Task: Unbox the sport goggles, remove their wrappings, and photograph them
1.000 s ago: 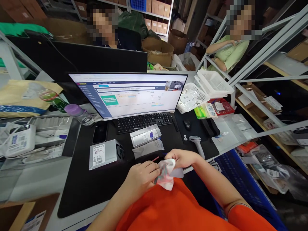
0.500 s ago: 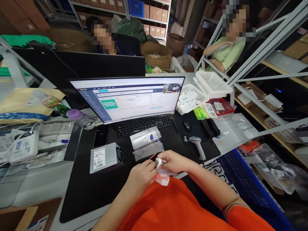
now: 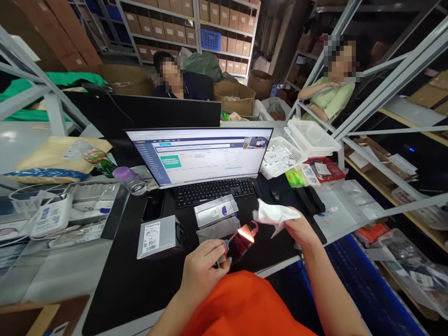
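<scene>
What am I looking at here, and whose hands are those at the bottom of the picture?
This picture comes from a camera worn on a person's head, looking forward and down, so you see roughly what they see. There is no machine here: the two bare hands belong to the wearer, whose orange shirt shows below them. Their left hand holds a small dark glossy object with a pink loop, and their right hand holds a crumpled white cloth. On the black desk mat lie a silver box with a barcode label, a flat silver box and a grey pouch. Beyond them are a black keyboard and a wide computer monitor.
</scene>
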The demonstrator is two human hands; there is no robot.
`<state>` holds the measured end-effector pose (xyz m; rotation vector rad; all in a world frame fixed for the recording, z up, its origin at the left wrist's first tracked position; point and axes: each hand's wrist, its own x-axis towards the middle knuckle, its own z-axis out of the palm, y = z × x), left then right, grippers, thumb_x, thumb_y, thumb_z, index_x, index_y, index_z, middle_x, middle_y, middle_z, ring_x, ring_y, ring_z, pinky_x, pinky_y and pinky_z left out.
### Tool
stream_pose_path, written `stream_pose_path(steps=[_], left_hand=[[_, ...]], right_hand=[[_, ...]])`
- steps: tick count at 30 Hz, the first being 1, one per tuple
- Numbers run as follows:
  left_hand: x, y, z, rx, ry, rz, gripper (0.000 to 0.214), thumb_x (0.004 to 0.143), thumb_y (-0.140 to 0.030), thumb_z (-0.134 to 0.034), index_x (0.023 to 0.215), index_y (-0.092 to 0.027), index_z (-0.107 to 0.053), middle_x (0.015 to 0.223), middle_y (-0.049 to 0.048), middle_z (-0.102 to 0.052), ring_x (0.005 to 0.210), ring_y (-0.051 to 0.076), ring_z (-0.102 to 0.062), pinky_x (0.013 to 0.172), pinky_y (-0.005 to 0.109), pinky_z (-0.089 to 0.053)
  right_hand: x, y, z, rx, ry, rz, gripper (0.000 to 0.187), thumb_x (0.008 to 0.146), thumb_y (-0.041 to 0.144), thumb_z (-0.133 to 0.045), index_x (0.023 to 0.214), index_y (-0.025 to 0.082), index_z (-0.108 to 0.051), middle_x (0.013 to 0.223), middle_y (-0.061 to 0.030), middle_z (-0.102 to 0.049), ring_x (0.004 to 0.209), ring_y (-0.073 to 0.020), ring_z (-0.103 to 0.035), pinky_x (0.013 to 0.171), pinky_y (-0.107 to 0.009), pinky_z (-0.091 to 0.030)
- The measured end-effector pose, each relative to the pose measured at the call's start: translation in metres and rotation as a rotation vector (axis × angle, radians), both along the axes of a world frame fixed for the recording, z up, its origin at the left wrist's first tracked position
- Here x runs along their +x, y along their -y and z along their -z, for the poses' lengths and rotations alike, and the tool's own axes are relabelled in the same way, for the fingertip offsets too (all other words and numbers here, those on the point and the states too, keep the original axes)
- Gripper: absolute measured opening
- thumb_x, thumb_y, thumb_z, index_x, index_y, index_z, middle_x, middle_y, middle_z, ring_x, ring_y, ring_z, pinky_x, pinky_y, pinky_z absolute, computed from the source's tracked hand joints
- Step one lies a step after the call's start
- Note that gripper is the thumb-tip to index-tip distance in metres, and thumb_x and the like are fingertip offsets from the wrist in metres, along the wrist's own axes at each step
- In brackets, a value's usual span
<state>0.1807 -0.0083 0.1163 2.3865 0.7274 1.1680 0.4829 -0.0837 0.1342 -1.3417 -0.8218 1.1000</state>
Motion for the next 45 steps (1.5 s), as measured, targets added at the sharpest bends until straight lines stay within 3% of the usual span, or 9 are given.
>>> stream_pose_path(steps=[3,8,12,17,26,31,36,41,45], left_hand=[[0.005,0.002,0.004,0.067,0.032,-0.217,0.01,0.085,-0.014,-0.06,0.091,-0.021,-0.065,0.091,0.0028,-0.073,0.084,0.017,-0.07,0.076,0.027,-0.056],[0.024,0.008,0.003,0.142,-0.033,-0.398,0.006,0.089,-0.025,-0.065,0.09,-0.019,-0.065,0.091,0.0038,-0.074,0.081,0.019,-0.07,0.072,0.028,-0.054],[0.036,0.013,0.003,0.214,-0.089,-0.401,0.011,0.093,-0.025,-0.06,0.095,-0.017,-0.067,0.094,0.0071,-0.076,0.08,0.021,-0.072,0.066,0.028,-0.053],[0.038,0.017,0.013,0.34,-0.058,-0.442,0.021,0.091,-0.005,-0.051,0.098,-0.016,-0.068,0.092,0.0087,-0.076,0.079,0.021,-0.073,0.065,0.028,-0.055],[0.024,0.006,0.026,0.454,0.019,-0.302,0.018,0.09,-0.016,-0.065,0.108,-0.014,-0.067,0.095,0.0112,-0.077,0.083,0.023,-0.075,0.074,0.03,-0.06],[0.02,-0.001,0.025,0.4,0.029,-0.385,0.013,0.089,-0.013,-0.063,0.101,-0.018,-0.067,0.09,0.0092,-0.076,0.076,0.02,-0.075,0.068,0.027,-0.059],[0.017,-0.003,0.021,0.253,0.084,-0.404,0.018,0.089,-0.006,-0.056,0.1,-0.018,-0.066,0.097,0.0103,-0.075,0.086,0.021,-0.075,0.075,0.029,-0.061],[0.016,0.001,0.023,0.32,0.092,-0.342,0.02,0.089,-0.006,-0.057,0.104,-0.017,-0.066,0.095,0.0107,-0.076,0.086,0.022,-0.075,0.076,0.031,-0.062],[0.015,0.005,0.025,0.346,0.066,-0.255,0.02,0.089,-0.016,-0.066,0.109,-0.015,-0.066,0.099,0.0122,-0.077,0.086,0.022,-0.075,0.077,0.03,-0.062]], right_hand=[[-0.01,0.013,-0.005,0.0,-0.073,0.148,0.069,0.061,0.069,-0.081,0.107,0.018,-0.072,0.116,-0.0202,-0.073,0.11,-0.0421,-0.066,0.072,-0.049,-0.059],[-0.06,0.013,0.018,0.029,-0.122,0.223,0.057,0.069,0.066,-0.079,0.103,0.02,-0.072,0.112,-0.0159,-0.075,0.108,-0.0356,-0.068,0.098,-0.049,-0.05],[-0.121,-0.002,0.037,0.029,-0.173,0.161,0.036,0.069,0.048,-0.084,0.087,0.021,-0.069,0.086,-0.0053,-0.073,0.078,-0.0238,-0.066,0.079,-0.038,-0.054],[-0.173,-0.018,0.023,0.033,-0.216,0.338,0.033,0.054,0.033,-0.092,0.073,0.02,-0.068,0.072,-0.0023,-0.069,0.066,-0.0203,-0.06,0.066,-0.034,-0.052],[-0.148,-0.07,-0.018,-0.044,-0.615,0.327,0.039,0.053,0.034,-0.092,0.072,0.021,-0.06,0.063,0.0027,-0.064,0.056,-0.015,-0.058,0.06,-0.029,-0.053],[-0.175,-0.053,0.001,0.059,-0.215,0.393,0.027,0.064,0.037,-0.086,0.073,0.022,-0.066,0.07,-0.0014,-0.065,0.065,-0.019,-0.057,0.065,-0.034,-0.052],[-0.191,-0.03,0.015,0.131,0.097,0.277,0.026,0.072,0.037,-0.078,0.057,0.022,-0.064,0.066,-0.0028,-0.059,0.066,-0.0198,-0.05,0.064,-0.034,-0.047],[-0.165,-0.055,-0.013,0.013,-0.372,0.266,0.032,0.053,0.033,-0.091,0.067,0.02,-0.066,0.065,0.0004,-0.063,0.061,-0.0165,-0.054,0.061,-0.031,-0.049],[-0.152,-0.072,-0.023,-0.086,-0.665,0.246,0.037,0.054,0.035,-0.092,0.074,0.02,-0.064,0.066,0.001,-0.065,0.061,-0.0167,-0.059,0.065,-0.032,-0.055]])
